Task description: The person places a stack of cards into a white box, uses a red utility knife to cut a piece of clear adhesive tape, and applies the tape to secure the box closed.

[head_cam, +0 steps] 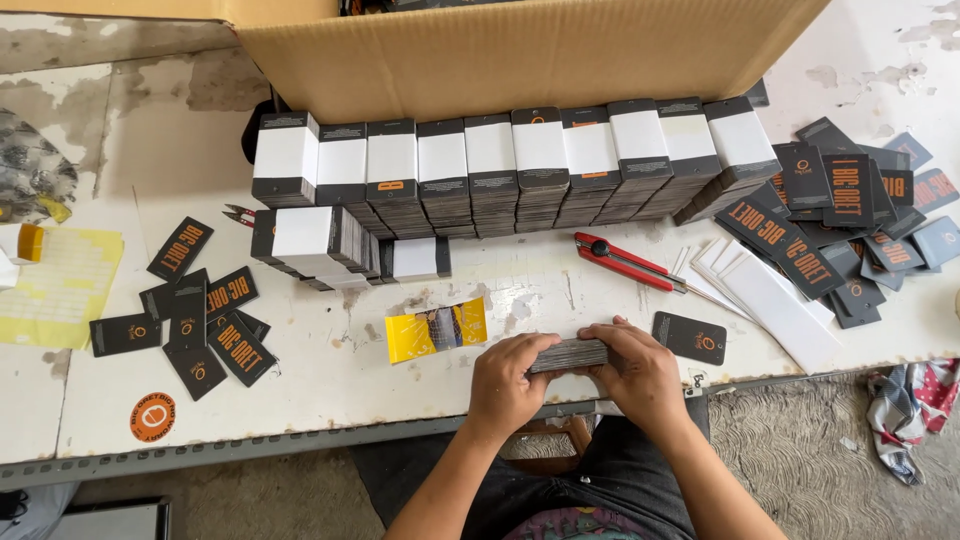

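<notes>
Tags (568, 354) sit squared in a thick dark stack at the near edge of the white table (330, 400), pinched at each end by my left hand (510, 380) and right hand (640, 372). Light, stiff, slippery cards, likely to fan; ends grip best.

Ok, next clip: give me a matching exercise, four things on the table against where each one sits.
Things:
1. stack of dark tags
2. red box cutter
3. cardboard box
4. round orange sticker

Places:
A. far edge, behind the row of banded bundles
B. near left corner of the table
C. pressed between left hand and right hand
D. beside the white paper strips

Pairs: 1-C, 2-D, 3-A, 4-B
</notes>
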